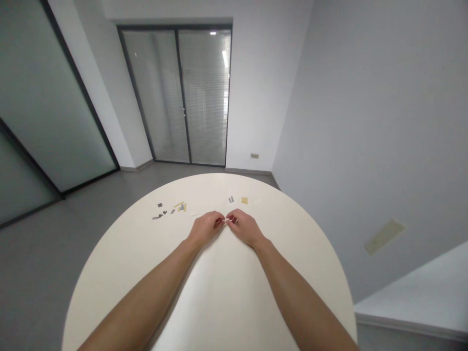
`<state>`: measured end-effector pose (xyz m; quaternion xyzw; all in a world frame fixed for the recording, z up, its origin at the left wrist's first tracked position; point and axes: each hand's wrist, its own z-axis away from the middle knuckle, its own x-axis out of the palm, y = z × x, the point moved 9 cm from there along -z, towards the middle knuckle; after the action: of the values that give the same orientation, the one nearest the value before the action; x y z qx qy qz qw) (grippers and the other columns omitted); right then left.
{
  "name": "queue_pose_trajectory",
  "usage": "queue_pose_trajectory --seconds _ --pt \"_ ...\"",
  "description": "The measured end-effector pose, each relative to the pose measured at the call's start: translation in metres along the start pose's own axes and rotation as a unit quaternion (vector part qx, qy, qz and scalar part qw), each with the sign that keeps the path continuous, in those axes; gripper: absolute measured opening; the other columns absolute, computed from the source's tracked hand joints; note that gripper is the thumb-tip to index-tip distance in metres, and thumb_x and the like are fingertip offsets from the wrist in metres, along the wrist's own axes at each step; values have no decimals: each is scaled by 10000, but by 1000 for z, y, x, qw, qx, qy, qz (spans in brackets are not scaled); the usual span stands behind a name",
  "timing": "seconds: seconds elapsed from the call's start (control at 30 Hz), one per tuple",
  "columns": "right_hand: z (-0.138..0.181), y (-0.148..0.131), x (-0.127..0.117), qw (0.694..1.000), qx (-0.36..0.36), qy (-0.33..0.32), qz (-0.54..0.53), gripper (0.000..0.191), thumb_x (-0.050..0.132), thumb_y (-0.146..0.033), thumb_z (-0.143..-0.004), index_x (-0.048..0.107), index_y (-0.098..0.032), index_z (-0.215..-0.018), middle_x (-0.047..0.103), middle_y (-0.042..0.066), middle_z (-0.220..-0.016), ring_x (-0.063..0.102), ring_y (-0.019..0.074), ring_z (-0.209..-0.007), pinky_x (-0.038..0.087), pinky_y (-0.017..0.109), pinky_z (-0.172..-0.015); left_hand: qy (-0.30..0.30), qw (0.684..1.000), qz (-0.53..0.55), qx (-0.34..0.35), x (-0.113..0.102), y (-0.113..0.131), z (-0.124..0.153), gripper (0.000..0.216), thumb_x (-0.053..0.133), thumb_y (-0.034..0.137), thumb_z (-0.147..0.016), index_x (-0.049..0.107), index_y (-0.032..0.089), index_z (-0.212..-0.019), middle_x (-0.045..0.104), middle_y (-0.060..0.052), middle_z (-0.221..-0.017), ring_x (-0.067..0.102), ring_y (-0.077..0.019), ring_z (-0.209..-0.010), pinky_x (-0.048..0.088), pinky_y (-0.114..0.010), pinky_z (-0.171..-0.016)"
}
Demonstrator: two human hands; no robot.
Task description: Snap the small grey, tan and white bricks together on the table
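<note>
My left hand and my right hand meet above the middle of a round white table, fingertips pinched together. Between them is a tiny white piece, held by both hands. A scatter of small grey and tan pieces lies to the left of my left hand. Beyond my right hand rest a small grey piece, a tan piece and a pale piece. A thin white piece lies just left of my left hand.
The table's far edge curves in front of a grey floor. Glass doors with blinds stand at the back, a glass wall to the left. A white ledge sits low on the right.
</note>
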<state>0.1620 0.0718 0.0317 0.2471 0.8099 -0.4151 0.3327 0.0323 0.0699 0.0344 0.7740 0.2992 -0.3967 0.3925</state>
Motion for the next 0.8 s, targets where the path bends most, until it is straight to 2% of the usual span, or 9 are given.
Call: queue_pose_trajectory --seconds 0.43,0.8 --pt "-1 2 -2 999 20 -1 37 172 527 -333 -951 647 -215 -990 673 37 -966 608 150 -858 423 263 -768 27 1000 11 3 -7 2 0 141 523 294 -932 648 242 -972 703 2 -968 631 -161 -873 430 -258 -711" --pt "-1 -2 -4 999 23 -3 27 185 495 -350 -973 625 -219 -991 682 28 -927 603 151 -820 410 259 -734 20 1000 8 -12 -6 0 1 238 455 367 -965 650 247 -1031 714 -16 -995 636 -172 -892 440 -268 -748"
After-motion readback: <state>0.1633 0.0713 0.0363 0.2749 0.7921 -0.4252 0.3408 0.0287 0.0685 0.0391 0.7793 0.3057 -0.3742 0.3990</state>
